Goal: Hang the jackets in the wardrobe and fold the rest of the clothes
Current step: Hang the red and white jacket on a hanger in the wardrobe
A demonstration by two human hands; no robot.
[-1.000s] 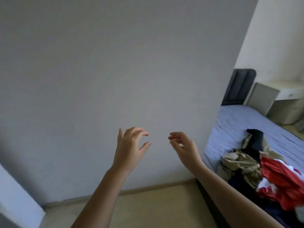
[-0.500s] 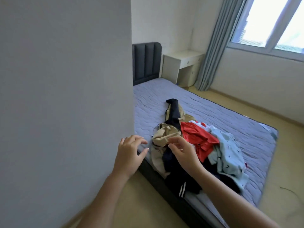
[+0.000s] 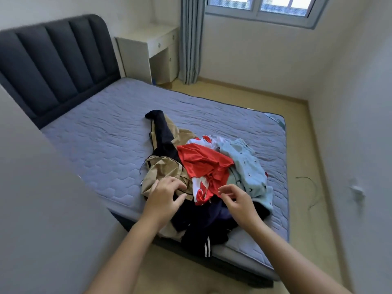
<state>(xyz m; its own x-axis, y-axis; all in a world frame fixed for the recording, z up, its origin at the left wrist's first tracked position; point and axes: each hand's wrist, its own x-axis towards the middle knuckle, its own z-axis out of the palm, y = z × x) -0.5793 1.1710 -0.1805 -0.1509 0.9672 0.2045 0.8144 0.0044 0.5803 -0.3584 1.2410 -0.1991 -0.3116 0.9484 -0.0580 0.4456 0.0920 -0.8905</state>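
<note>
Both hands hovered over the pile of clothes (image 3: 203, 170) heaped near the foot edge of the bed (image 3: 101, 145). The left hand (image 3: 164, 198) was spread, fingers loose, above the tan jacket (image 3: 163, 172); the right hand (image 3: 238, 200) was half-curled, empty, beside the red garment (image 3: 203, 164) and above dark clothing (image 3: 201, 225).

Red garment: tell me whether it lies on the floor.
No, the red garment lies on top of the clothes pile on the bed.
</note>
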